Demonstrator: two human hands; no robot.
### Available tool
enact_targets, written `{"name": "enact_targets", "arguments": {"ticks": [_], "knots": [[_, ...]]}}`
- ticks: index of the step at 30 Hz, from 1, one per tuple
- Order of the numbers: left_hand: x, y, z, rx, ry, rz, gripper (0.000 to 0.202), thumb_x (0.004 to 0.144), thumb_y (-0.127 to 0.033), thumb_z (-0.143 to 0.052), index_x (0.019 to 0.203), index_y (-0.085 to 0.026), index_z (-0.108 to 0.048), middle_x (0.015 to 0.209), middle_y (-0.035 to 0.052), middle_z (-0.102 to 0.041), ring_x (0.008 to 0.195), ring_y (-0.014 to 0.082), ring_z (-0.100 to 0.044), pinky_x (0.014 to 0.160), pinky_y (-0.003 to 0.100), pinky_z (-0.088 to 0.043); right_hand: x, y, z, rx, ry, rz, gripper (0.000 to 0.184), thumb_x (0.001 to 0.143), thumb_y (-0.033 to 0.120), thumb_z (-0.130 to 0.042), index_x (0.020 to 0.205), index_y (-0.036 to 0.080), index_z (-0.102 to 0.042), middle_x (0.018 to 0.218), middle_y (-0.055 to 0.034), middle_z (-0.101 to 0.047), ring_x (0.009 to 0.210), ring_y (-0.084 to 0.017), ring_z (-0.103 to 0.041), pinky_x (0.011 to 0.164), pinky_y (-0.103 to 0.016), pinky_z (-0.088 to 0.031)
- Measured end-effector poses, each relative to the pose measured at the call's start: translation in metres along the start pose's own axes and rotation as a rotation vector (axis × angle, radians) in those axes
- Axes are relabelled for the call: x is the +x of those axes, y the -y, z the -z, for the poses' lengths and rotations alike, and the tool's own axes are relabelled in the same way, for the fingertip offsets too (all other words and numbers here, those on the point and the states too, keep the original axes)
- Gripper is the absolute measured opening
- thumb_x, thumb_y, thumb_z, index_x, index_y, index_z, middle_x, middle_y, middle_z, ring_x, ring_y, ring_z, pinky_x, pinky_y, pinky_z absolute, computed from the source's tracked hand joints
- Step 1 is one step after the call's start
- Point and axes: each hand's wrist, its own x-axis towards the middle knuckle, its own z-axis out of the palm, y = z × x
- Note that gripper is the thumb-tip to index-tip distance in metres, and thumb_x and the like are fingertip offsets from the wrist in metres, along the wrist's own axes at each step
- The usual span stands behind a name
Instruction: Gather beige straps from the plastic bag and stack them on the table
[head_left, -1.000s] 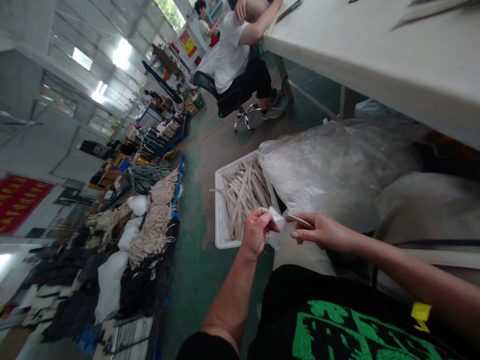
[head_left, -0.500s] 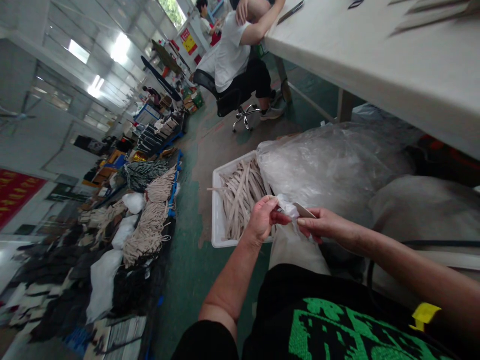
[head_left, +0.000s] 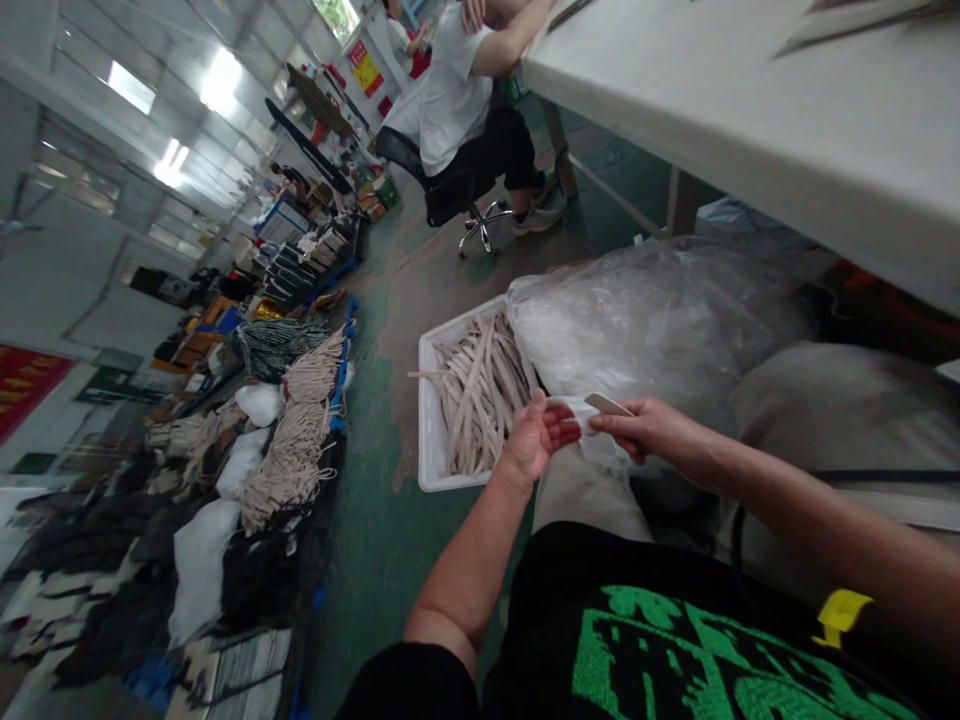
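My right hand (head_left: pixel 646 428) is closed, pinching a flat beige piece (head_left: pixel 606 404) together with thin white plastic (head_left: pixel 609 452). The plastic is crumpled and hangs over my lap. To its left, my left hand (head_left: pixel 538 437) is turned palm up with the fingers stretched and the thumb apart. Its fingertips are at the edge of the plastic; whether they touch it I cannot tell. Just beyond my left hand, a white plastic bin (head_left: pixel 433 440) holds many long beige strips (head_left: pixel 484 390).
A large clear plastic bag (head_left: pixel 637 310) lies beside the bin, under a white-topped table (head_left: pixel 712 110). Farther off, a person (head_left: pixel 457 100) sits on a black swivel chair (head_left: pixel 442 200). Bundles of beige cords (head_left: pixel 289 465) lie on pallets along the left of the green floor (head_left: pixel 367 520).
My left hand has opened from its pinch on the white plastic, and its fingers are now spread. My right hand keeps its hold. The view has shifted slightly.
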Motion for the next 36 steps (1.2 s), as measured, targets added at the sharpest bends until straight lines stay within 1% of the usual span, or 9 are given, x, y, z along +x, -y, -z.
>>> {"name": "enact_targets", "arguments": {"ticks": [2, 4, 9, 12, 17, 23, 30, 33, 36], "knots": [[-0.011, 0.015, -0.002, 0.081, 0.116, -0.016, 0.067, 0.055, -0.064, -0.088, 0.096, -0.015, -0.068, 0.088, 0.0061, -0.072, 0.074, 0.0179, -0.068, 0.075, 0.031, -0.052, 0.004, -0.002, 0.003, -0.018, -0.034, 0.005, 0.059, 0.063, 0.074, -0.071, 0.047, 0.023, -0.044, 0.040, 0.0033, -0.044, 0.038, -0.008, -0.038, 0.043, -0.026, -0.030], [-0.020, 0.030, -0.007, 0.142, 0.166, -0.046, 0.065, 0.051, -0.053, -0.094, 0.099, -0.016, -0.070, 0.089, 0.0048, -0.073, 0.076, 0.0172, -0.067, 0.079, 0.032, -0.051, 0.007, -0.003, 0.005, -0.026, -0.056, 0.005, 0.059, 0.062, 0.074, -0.071, 0.047, 0.023, -0.045, 0.040, 0.0032, -0.044, 0.038, -0.008, -0.038, 0.043, -0.026, -0.032], [-0.025, 0.052, -0.013, 0.192, 0.129, -0.024, 0.051, 0.051, -0.046, -0.093, 0.084, -0.014, -0.072, 0.079, 0.0019, -0.071, 0.067, 0.0130, -0.061, 0.073, 0.029, -0.049, 0.009, -0.004, 0.006, -0.050, -0.112, 0.012, 0.055, 0.063, 0.070, -0.073, 0.049, 0.023, -0.048, 0.041, 0.0034, -0.044, 0.039, -0.009, -0.039, 0.044, -0.027, -0.035], [-0.027, 0.055, -0.009, 0.180, 0.122, 0.040, 0.051, 0.050, -0.047, -0.093, 0.085, -0.014, -0.074, 0.077, 0.0010, -0.069, 0.064, 0.0111, -0.058, 0.067, 0.028, -0.047, 0.009, -0.004, 0.008, -0.059, -0.145, 0.019, 0.048, 0.066, 0.063, -0.074, 0.054, 0.022, -0.054, 0.042, 0.0037, -0.046, 0.041, -0.009, -0.040, 0.043, -0.026, -0.034], [-0.037, 0.057, -0.004, 0.294, 0.222, 0.097, 0.052, 0.046, -0.050, -0.093, 0.076, -0.012, -0.074, 0.069, 0.0015, -0.067, 0.060, 0.0104, -0.055, 0.063, 0.027, -0.045, 0.013, -0.004, 0.011, -0.052, -0.178, 0.017, 0.037, 0.071, 0.054, -0.073, 0.071, 0.017, -0.068, 0.045, 0.0051, -0.046, 0.042, -0.009, -0.041, 0.042, -0.024, -0.034], [-0.039, 0.066, -0.001, 0.405, 0.303, 0.194, 0.054, 0.047, -0.055, -0.091, 0.074, -0.012, -0.074, 0.068, 0.0018, -0.067, 0.057, 0.0104, -0.057, 0.063, 0.026, -0.046, 0.022, -0.009, 0.012, -0.060, -0.179, 0.001, 0.034, 0.073, 0.050, -0.075, 0.073, 0.017, -0.071, 0.047, 0.0049, -0.048, 0.043, -0.009, -0.042, 0.041, -0.023, -0.037], [-0.040, 0.059, -0.001, 0.488, 0.429, 0.250, 0.044, 0.054, -0.053, -0.089, 0.070, -0.014, -0.074, 0.066, 0.0029, -0.069, 0.061, 0.0121, -0.060, 0.071, 0.028, -0.049, 0.022, -0.009, 0.010, -0.088, -0.178, -0.006, 0.031, 0.076, 0.047, -0.075, 0.075, 0.016, -0.072, 0.049, 0.0043, -0.049, 0.045, -0.009, -0.044, 0.042, -0.022, -0.039], [-0.041, 0.061, -0.002, 0.454, 0.389, 0.239, 0.042, 0.056, -0.051, -0.089, 0.071, -0.013, -0.076, 0.069, 0.0042, -0.071, 0.066, 0.0133, -0.062, 0.075, 0.028, -0.049, 0.021, -0.006, 0.011, -0.110, -0.185, -0.007, 0.027, 0.081, 0.042, -0.069, 0.079, 0.016, -0.073, 0.053, 0.0026, -0.053, 0.048, -0.010, -0.047, 0.044, -0.021, -0.041], [-0.038, 0.063, 0.001, 0.280, 0.237, 0.226, 0.050, 0.048, -0.050, -0.093, 0.076, -0.012, -0.076, 0.072, 0.0049, -0.072, 0.066, 0.0142, -0.062, 0.074, 0.030, -0.050, 0.016, -0.004, 0.017, -0.135, -0.172, 0.006, 0.029, 0.084, 0.042, -0.064, 0.091, 0.016, -0.074, 0.064, -0.0011, -0.065, 0.052, -0.011, -0.051, 0.048, -0.022, -0.046]]}}
